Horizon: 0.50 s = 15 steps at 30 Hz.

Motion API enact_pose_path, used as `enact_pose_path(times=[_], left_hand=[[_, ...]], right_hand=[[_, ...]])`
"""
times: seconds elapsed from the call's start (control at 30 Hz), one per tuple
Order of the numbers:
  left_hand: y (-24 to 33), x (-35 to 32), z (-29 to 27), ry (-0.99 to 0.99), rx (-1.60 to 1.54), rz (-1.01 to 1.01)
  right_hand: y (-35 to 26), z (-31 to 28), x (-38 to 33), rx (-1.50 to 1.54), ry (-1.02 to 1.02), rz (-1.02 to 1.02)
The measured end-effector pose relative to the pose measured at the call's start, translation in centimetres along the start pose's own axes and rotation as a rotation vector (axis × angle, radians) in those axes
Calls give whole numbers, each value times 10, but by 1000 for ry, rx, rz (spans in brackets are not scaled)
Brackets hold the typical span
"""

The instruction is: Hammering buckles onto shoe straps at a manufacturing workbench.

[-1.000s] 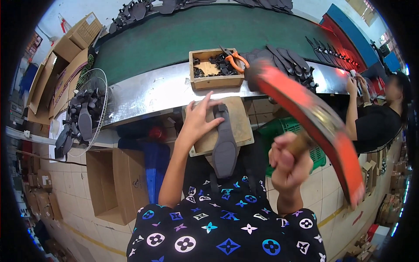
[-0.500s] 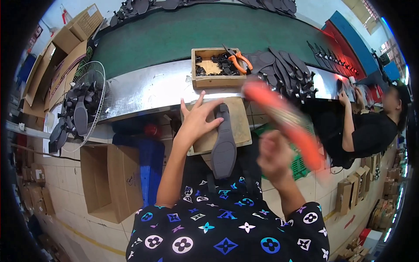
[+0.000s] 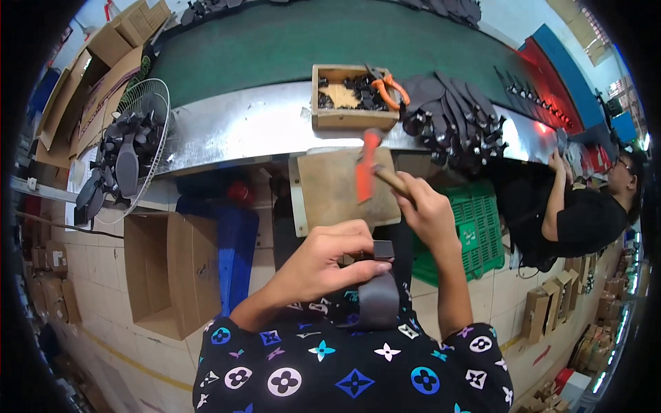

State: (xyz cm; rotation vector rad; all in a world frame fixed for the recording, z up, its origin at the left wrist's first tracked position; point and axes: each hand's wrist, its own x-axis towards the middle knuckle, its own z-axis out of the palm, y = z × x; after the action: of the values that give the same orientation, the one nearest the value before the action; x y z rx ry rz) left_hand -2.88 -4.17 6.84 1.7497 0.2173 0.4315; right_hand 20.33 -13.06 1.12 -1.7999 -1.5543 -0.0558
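My left hand point(image 3: 334, 260) pinches one end of a dark grey shoe sole point(image 3: 378, 303) between thumb and fingers, close in front of my body. The sole is tipped up, and its wide part points down toward me. My right hand point(image 3: 430, 210) is wrapped round the wooden handle of a hammer point(image 3: 366, 172) with an orange head. That head hangs over the worn work board point(image 3: 327, 189), slightly blurred. Past the board, a wooden box point(image 3: 354, 122) of small black parts stands on the metal bench edge. Orange-handled pliers point(image 3: 390, 91) lie across the box's right side.
Dark soles point(image 3: 454, 113) are piled right of the box. A wire basket point(image 3: 164, 138) at left holds more. Beyond runs a green belt point(image 3: 261, 58). Below are an open carton point(image 3: 189, 275) and a green crate point(image 3: 475, 230). A co-worker point(image 3: 585, 206) sits at right.
My left hand has lifted the sole off the board and drawn it toward my body, tipping it up. The hammer has moved left, from a blurred swing at right to above the board.
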Motion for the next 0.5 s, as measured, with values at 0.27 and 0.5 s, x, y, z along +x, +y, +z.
enact_pose_path(times=[0.27, 0.5], left_hand=[[4, -6, 23, -45, -454, -271], [3, -1, 34, -229, -668, -392]], right_hand=[[-30, 1, -14, 581, -331, -87], [-64, -1, -35, 1386, -283, 275]])
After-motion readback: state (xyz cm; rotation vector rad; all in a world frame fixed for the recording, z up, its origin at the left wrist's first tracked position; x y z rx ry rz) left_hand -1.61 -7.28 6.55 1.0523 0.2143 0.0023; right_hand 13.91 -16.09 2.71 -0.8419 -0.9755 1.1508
